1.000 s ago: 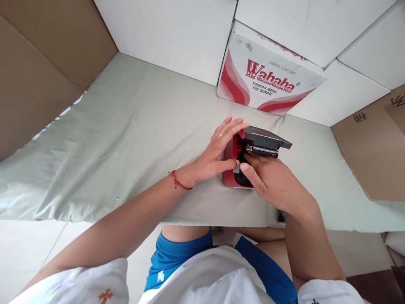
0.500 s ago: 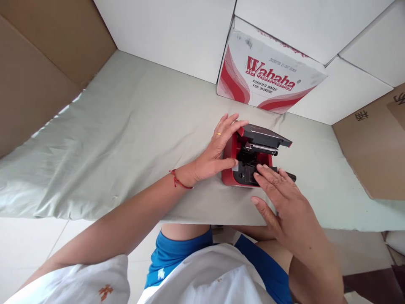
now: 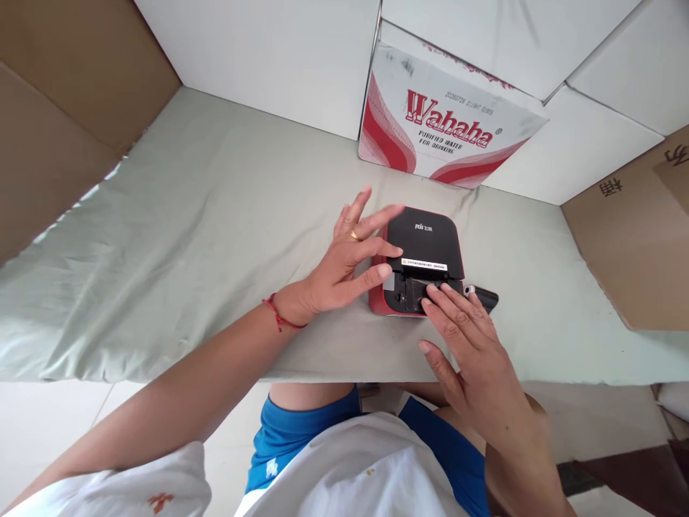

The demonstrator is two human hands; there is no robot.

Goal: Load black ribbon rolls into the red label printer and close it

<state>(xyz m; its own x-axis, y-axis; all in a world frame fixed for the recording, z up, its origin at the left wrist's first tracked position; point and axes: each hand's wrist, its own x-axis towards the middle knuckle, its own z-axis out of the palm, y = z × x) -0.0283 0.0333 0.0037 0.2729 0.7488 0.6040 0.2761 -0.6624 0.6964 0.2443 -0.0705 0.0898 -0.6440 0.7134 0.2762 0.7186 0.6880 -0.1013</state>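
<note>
A small red and black machine that looks like a label printer [image 3: 425, 240] rests on the cloth-covered table, its black lid lowered. White lettering and a white sticker with a yellow warning mark show on the lid. My left hand [image 3: 349, 262], wearing a ring, has its fingers spread at the machine's left side, some fingertips over the lid's left edge. My right hand [image 3: 474, 345] lies with fingers stretched flat over a dark front part of the machine. Beside the right fingers, a black cylindrical piece [image 3: 487, 298] sits at the machine's right side, partly hidden.
A white and red Wahaha water carton [image 3: 436, 136] stands behind the machine against large white boxes [image 3: 269, 57]. Brown cardboard boxes stand at the left [image 3: 69, 86] and the right [image 3: 629, 244]. Pale green cloth [image 3: 188, 215] covers the table, whose front edge is near my lap.
The printer's lid was raised with the inside showing; now it is down. My left hand has let go of the lid's corner, fingers more spread. My right hand stays at the front.
</note>
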